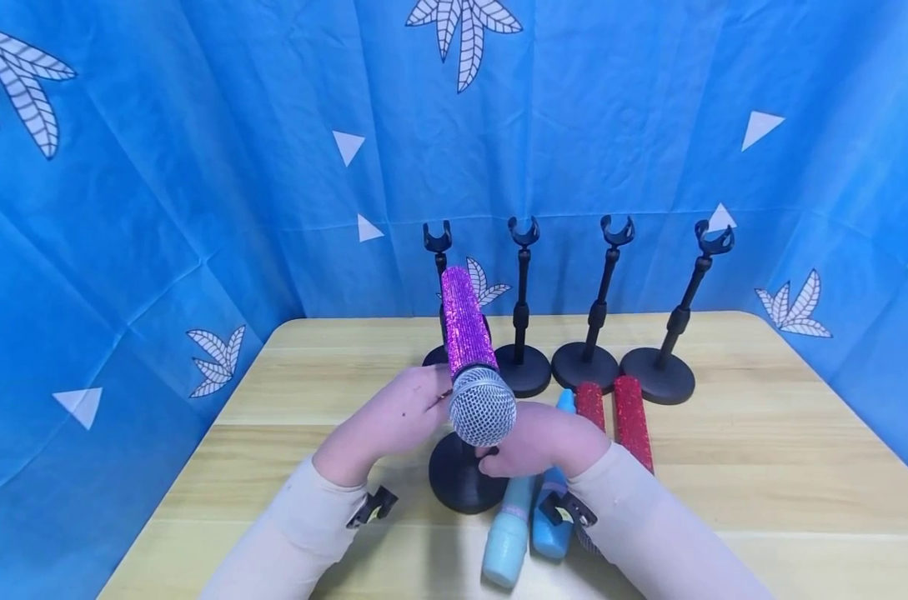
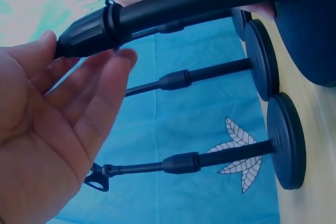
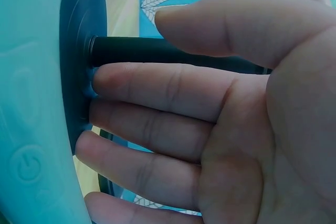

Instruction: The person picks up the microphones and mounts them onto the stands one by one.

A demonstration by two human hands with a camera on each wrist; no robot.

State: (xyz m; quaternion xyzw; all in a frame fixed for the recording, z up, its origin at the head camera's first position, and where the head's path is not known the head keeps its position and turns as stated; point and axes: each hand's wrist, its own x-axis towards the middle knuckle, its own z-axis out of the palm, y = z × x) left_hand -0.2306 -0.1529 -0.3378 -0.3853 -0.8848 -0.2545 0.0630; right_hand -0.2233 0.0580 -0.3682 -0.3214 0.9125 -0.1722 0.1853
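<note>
A microphone (image 1: 469, 333) with a glittery purple handle and silver mesh head rests atop a black microphone stand (image 2: 199, 3), its head toward me. The stand's round base is on the table between my hands. My left hand (image 1: 397, 417) holds the stand at its ribbed collar (image 2: 89, 31), thumb and fingertips against it in the left wrist view. Lower down, my right hand (image 1: 547, 437) is beside the pole with fingers straight, fingertips close by the base and thumb overlapping the pole in the right wrist view. The holder under the microphone is hidden.
Right of the base lie a pale teal microphone (image 1: 506, 546), a blue microphone (image 1: 551, 533) and two red glittery microphones (image 1: 634, 421), partly under my right arm. Several black stands (image 1: 659, 375) with upturned clips line the back of the wooden table (image 1: 784, 467). A blue curtain (image 1: 611, 108) hangs behind.
</note>
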